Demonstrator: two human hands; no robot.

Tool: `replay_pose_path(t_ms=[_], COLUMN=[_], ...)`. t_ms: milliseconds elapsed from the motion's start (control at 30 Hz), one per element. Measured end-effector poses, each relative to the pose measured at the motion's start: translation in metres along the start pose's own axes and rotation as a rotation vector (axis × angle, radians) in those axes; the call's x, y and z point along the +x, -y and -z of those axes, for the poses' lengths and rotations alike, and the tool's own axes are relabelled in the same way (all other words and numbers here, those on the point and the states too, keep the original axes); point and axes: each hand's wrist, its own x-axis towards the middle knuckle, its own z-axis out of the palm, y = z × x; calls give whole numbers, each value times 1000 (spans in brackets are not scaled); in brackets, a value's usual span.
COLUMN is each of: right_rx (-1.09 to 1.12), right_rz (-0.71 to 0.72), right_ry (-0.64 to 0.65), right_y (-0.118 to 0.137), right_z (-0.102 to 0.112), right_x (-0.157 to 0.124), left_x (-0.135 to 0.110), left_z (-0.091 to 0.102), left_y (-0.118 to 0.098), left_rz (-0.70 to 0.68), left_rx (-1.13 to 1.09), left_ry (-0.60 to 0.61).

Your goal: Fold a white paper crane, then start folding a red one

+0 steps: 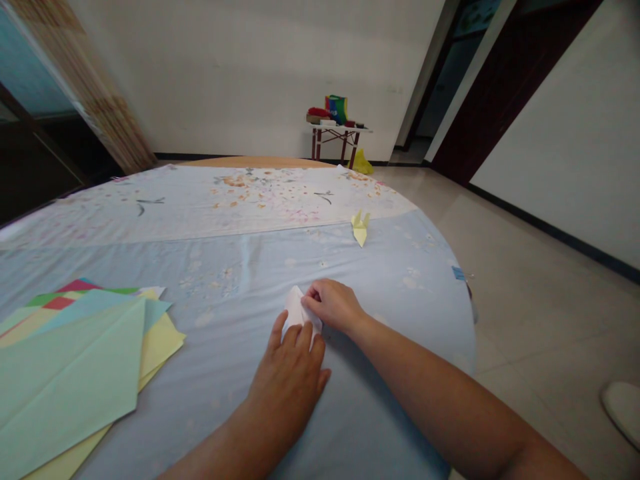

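A small folded white paper (294, 308) lies on the cloth-covered table in front of me. My left hand (293, 363) rests flat over its lower part, fingers spread and pointing away from me. At the paper's upper right edge, my right hand (333, 303) pinches a bit of it between thumb and fingertips. The lower part of the paper is hidden under my left fingers. Farther off to the right stands a folded yellow paper figure (360, 229) with pointed tips, apart from both hands.
A stack of coloured paper sheets (75, 373), pale green on top, covers the table's left side. The round table (225, 267) wears a blue and white floral cloth. By the far wall, a small side table (340, 128) holds a bag and boxes. Tiled floor (525, 300) lies to the right.
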Motion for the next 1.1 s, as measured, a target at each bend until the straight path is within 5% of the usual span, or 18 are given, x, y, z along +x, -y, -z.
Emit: replay_pose_path(t_ms=[1100], right_rx=[-27], right_rz=[61], right_ry=[12], right_y=[-2], right_z=[2], right_x=[2], left_x=[-2], left_z=[4], left_y=[-1], left_rz=[24], left_rx=[-6], left_ry=[69])
